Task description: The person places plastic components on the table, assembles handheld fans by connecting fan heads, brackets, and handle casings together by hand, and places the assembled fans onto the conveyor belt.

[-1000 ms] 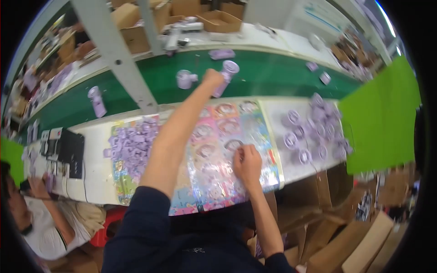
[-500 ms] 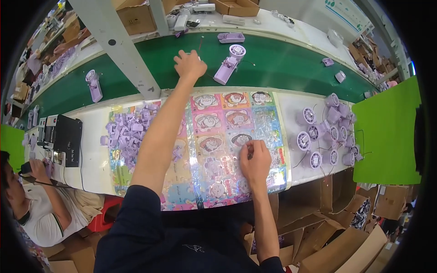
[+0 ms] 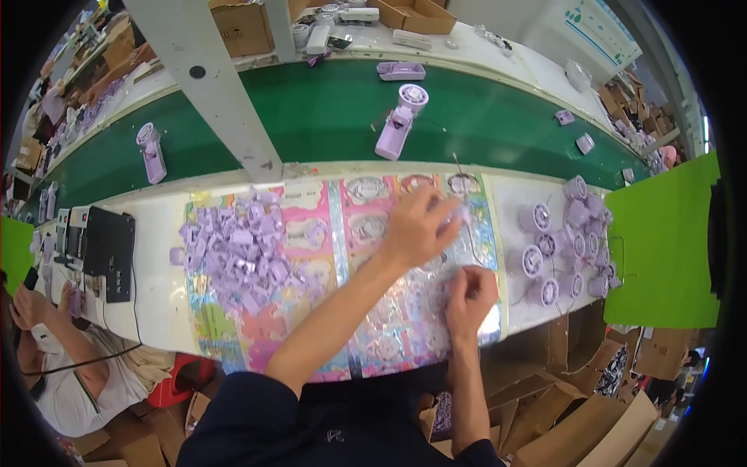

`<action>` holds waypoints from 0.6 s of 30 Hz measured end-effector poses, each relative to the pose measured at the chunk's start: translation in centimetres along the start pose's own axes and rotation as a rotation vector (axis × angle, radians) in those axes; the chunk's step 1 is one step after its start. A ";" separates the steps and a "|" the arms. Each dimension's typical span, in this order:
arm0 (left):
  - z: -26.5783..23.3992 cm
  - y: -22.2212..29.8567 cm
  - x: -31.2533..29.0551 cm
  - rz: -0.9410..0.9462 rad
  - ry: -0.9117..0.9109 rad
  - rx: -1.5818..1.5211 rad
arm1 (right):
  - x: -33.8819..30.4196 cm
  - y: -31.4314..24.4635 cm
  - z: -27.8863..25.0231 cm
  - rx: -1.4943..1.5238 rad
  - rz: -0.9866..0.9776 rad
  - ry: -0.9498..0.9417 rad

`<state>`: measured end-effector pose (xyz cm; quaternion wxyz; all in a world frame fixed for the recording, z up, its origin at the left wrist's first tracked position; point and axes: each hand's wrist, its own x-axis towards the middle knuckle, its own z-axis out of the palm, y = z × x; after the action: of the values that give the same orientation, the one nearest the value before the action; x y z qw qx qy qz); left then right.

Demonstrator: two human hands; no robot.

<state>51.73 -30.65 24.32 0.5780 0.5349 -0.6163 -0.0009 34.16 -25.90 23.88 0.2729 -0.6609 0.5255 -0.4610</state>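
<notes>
My left hand (image 3: 420, 229) is over the right half of the patterned sheet (image 3: 342, 307), its fingers closed on a lilac wired part (image 3: 465, 214). Thin wires stick out above and below that part; the fingers hide much of it. Just nearer to me, my right hand (image 3: 471, 297) is loosely curled over the sheet's right side, with nothing visible in it. Left of my left forearm lies a heap of small lilac plastic pieces (image 3: 241, 241). Several round lilac fan heads (image 3: 537, 261) with wires stand to the right of the sheet.
Beyond the bench runs a green conveyor belt (image 3: 327, 117) bearing lilac handheld fan bodies (image 3: 394, 136) and a lilac shell (image 3: 401, 71). A grey post (image 3: 222, 101) rises at its near edge. At left are a black box device (image 3: 113, 253) and a co-worker's hand (image 3: 31, 307); cardboard boxes (image 3: 576, 420) sit lower right.
My left hand has come back from the belt toward the right, bringing the lilac wired part over the sheet near my right hand. The right hand has shifted slightly in the picture.
</notes>
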 end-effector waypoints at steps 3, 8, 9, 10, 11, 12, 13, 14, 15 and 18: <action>0.5 0.3 0.4 -0.093 -0.001 -0.053 | 2.6 -1.4 0.6 -0.109 -0.287 0.083; 0.2 -0.3 1.0 -0.312 0.060 -0.054 | 16.5 -8.8 5.6 -0.062 -0.704 0.087; -0.3 -0.6 1.0 -0.321 0.053 -0.027 | 19.7 -9.6 7.9 -0.050 -0.702 -0.050; 0.0 -0.2 1.1 -0.326 0.036 -0.033 | 22.7 -10.9 9.7 -0.064 -0.650 -0.218; 0.3 0.0 1.2 -0.306 0.015 -0.047 | 26.2 -10.9 11.5 -0.059 -0.659 -0.406; 0.2 0.1 1.2 -0.291 -0.007 -0.029 | 29.6 -10.6 14.0 -0.212 -0.705 -0.521; 0.4 0.2 1.3 -0.270 -0.034 -0.029 | 32.7 -10.2 16.2 -0.382 -0.742 -0.624; 0.3 0.0 1.5 -0.217 0.002 -0.003 | 35.4 -9.5 18.7 -0.517 -0.716 -0.614; 0.3 0.1 1.6 -0.208 0.008 -0.021 | 37.3 -8.4 20.5 -0.659 -0.684 -0.605; 0.0 -0.2 1.7 -0.217 0.035 -0.026 | 38.6 -5.9 24.4 -0.939 -0.604 -0.694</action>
<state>52.27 -31.81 25.45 0.5920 0.5910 -0.5444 -0.0622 59.54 -63.69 30.91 -0.0324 -0.9386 0.3436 0.0011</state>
